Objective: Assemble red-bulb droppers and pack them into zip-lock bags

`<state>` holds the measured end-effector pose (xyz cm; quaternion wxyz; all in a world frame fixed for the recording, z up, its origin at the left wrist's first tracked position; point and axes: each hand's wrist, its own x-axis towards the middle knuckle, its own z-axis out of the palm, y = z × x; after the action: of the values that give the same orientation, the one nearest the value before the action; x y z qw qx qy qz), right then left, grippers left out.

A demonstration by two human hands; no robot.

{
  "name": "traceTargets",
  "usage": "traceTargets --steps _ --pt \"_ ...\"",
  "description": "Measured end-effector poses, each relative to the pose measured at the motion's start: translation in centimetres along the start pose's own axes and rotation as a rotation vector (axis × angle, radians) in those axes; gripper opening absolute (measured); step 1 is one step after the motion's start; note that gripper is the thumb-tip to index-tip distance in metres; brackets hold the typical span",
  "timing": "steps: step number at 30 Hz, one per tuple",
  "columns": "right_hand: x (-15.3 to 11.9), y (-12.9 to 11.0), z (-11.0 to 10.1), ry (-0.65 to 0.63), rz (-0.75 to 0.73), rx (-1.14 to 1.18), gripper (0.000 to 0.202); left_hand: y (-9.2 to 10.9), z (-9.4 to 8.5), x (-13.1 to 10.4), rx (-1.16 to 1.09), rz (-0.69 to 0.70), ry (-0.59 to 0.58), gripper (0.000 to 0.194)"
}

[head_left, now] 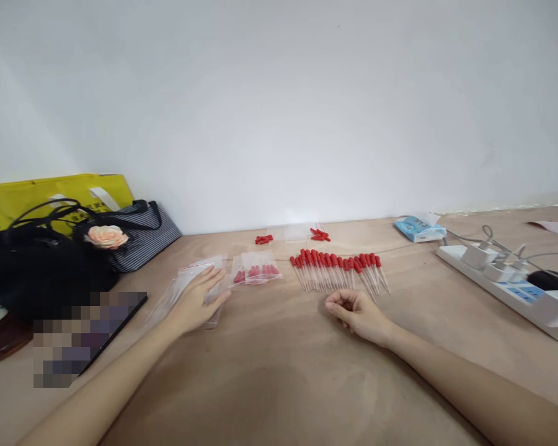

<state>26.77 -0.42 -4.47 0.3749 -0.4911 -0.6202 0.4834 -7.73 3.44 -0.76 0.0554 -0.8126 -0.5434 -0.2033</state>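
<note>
A left hand lay flat, grip wide, on clear zip bags on the counter; filled bags sat beside; the right hand, grip loosely curled and holding nothing visible, rested just below a row of red-bulbed droppers.

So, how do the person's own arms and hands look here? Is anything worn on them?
Both forearms are bare, with no sleeves in view. The left hand and the right hand wear no gloves, and no ring, watch or bracelet shows on either. The fingernails look short and unpainted, though the picture is a little blurred.
</note>
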Motion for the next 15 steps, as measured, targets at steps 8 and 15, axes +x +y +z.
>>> traceTargets --steps 8,15 --pt "0.1 0.3 0.0 -0.009 -0.025 -0.011 0.03 -0.4 1.4 -3.6 0.105 -0.186 -0.231 0.056" --pt "0.1 0.6 -0.2 -0.012 -0.021 -0.035 0.03 -0.3 -0.7 -3.5 0.034 -0.213 -0.132 0.053"
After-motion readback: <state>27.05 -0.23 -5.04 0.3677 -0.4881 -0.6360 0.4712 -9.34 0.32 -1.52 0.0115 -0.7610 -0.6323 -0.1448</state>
